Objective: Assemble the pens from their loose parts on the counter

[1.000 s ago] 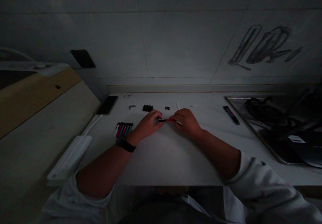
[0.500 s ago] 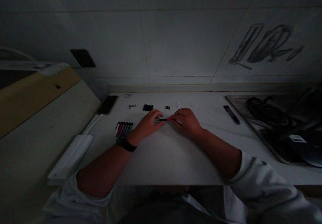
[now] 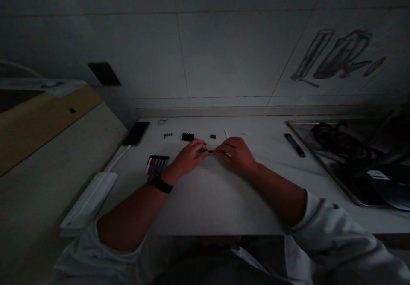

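Both hands pinch one red pen (image 3: pixel 214 151) over the worktop (image 3: pixel 208 199): left hand (image 3: pixel 188 157) fingers closed on its left end, right hand (image 3: pixel 237 155) on the right. Pen row (image 3: pixel 157 164) left of fingers.

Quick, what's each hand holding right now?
Left hand: closed on one end of the red pen.
Right hand: closed on the other end of it.

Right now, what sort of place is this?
Probably a dim home kitchen: a tiled wall, a white countertop and what looks like a gas hob set into it. The left hand and right hand hold a red pen near a row of pens.
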Motion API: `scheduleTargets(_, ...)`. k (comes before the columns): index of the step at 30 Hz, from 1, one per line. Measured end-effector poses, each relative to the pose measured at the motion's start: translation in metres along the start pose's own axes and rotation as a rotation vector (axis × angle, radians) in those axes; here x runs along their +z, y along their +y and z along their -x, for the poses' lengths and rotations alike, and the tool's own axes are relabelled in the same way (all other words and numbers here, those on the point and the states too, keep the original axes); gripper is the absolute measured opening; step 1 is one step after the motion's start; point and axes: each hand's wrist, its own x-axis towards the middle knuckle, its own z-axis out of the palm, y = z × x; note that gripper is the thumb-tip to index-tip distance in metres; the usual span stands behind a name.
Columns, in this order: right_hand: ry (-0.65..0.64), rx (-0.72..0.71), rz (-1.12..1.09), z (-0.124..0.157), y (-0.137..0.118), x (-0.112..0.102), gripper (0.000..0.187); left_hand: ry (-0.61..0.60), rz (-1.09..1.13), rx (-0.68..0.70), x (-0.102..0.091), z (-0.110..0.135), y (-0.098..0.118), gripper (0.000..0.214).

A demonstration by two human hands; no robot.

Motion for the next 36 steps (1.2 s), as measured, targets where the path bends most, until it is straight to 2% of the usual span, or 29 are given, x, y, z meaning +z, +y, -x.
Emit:
scheduleTargets(9, -0.043, -0.008, -0.006, 0.000, 0.000, 0.001, 0.021, 0.033, -0.060, 0.035, -0.001, 0.000, 0.000, 0.005)
scheduleTargets(16, -0.008, 0.083, -0.072, -0.001, 0.006, -0.002, 0.018, 0.119, -0.112, 0.045, -0.002, 0.000, 0.001, 0.005)
scheduleTargets(19, 0.057, 0.210, -0.215, -0.002, 0.014, -0.007, 0.017, 0.196, -0.110, 0.020, -0.004, 0.000, 0.002, 0.005)
scheduleTargets(21, 0.091, 0.338, -0.396, -0.003, 0.017, -0.008, 0.018, 0.222, -0.105, 0.008, -0.004, 0.000, 0.003, 0.005)
scheduleTargets(24, 0.110, 0.534, -0.765, -0.006, 0.017, -0.006, 0.025, 0.157, -0.083, 0.025, -0.004, 0.001, 0.006, 0.010)
scheduleTargets(28, 0.178, 0.679, -1.126, -0.010, 0.018, -0.006, 0.033, 0.036, -0.071, 0.011, -0.004, 0.003, 0.007, 0.032)
scheduleTargets(31, 0.245, 0.727, -1.207, -0.011, 0.023, -0.011, 0.038, 0.035, -0.074, -0.062, -0.002, 0.003, 0.005, 0.038)
scheduleTargets(36, 0.316, 0.700, -1.141, -0.010, 0.035, -0.019, 0.055, 0.041, -0.093, -0.103, 0.000, 0.004, -0.004, 0.033)
